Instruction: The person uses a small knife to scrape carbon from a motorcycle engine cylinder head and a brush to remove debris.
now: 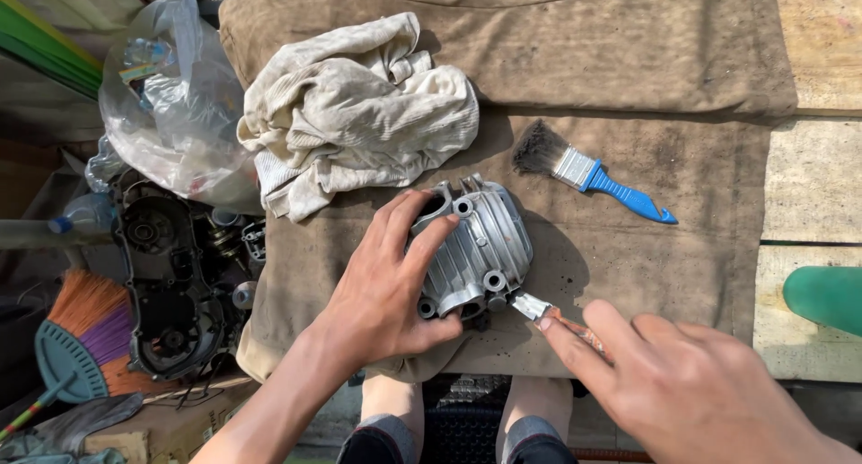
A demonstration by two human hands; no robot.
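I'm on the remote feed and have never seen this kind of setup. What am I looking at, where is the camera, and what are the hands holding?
There is no machine here, only a person's two bare hands. The single picture comes from a camera worn on the head, looking down at a bench covered with a brown cloth. The left hand grips a ribbed grey metal engine part, steadying it on the cloth. The right hand holds a small brush, its tip against the part's lower edge. Also on the cloth lie a crumpled dirty rag and a blue-handled paintbrush. At the left sit a plastic bag, a dark engine casing and a broom.
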